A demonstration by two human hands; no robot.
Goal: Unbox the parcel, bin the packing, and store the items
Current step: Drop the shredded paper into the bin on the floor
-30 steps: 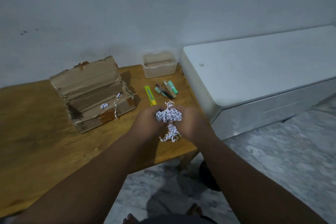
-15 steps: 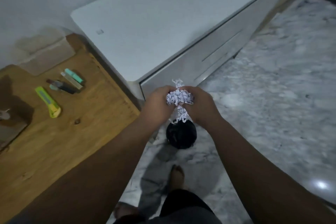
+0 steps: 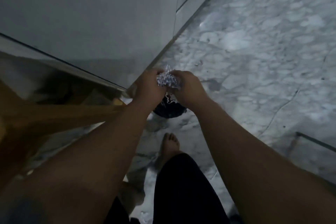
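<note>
A wad of white shredded paper packing is squeezed between both my hands. My left hand grips its left side and my right hand grips its right side, fingers curled round it. A few strands hang down below the wad. Directly beneath my hands stands a small black bin on the floor, mostly hidden by my hands and wrists. The cardboard parcel and the unpacked items are out of view.
The wooden table's edge and leg lie at the left. A white cabinet fills the upper left, close behind the bin. Grey marble floor spreads to the right. My bare foot and dark-clad leg are below the bin.
My head has tilted down and turned right, so the table top with the parcel has left the view. Both hands carried the paper wad from above the table to above the black bin.
</note>
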